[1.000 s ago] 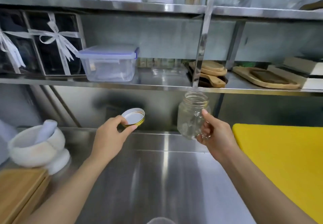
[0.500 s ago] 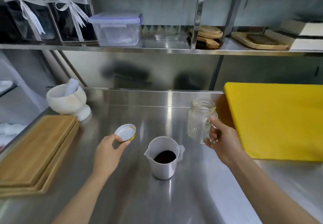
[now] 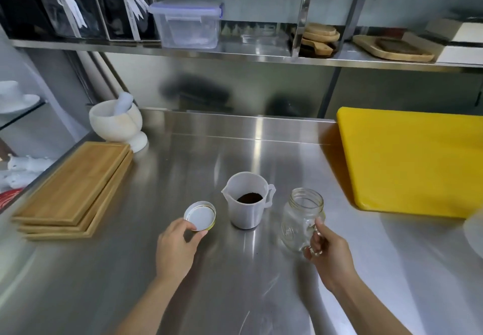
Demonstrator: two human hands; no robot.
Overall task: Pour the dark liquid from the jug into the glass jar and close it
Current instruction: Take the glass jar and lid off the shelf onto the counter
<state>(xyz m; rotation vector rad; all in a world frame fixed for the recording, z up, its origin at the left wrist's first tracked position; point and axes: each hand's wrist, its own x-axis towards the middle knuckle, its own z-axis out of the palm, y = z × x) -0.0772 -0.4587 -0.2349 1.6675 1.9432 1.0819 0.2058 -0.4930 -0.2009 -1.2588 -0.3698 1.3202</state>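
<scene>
A translucent plastic jug with dark liquid in its bottom stands upright on the steel counter, its handle toward the right. Right of it is an empty clear glass jar with a handle, its mouth open; my right hand grips that handle. Whether the jar's base touches the counter I cannot tell. Left of the jug, my left hand holds the round lid, white inside with a gold rim, inner side up, just above the counter.
A stack of wooden boards lies at the left, with a white mortar and pestle behind it. A yellow cutting board covers the right. A shelf above carries a plastic box, gift boxes and wooden trays.
The view has tilted down from the shelf to the counter. Both hands have come down and toward me with the lid and the jar, which now flank the jug.
</scene>
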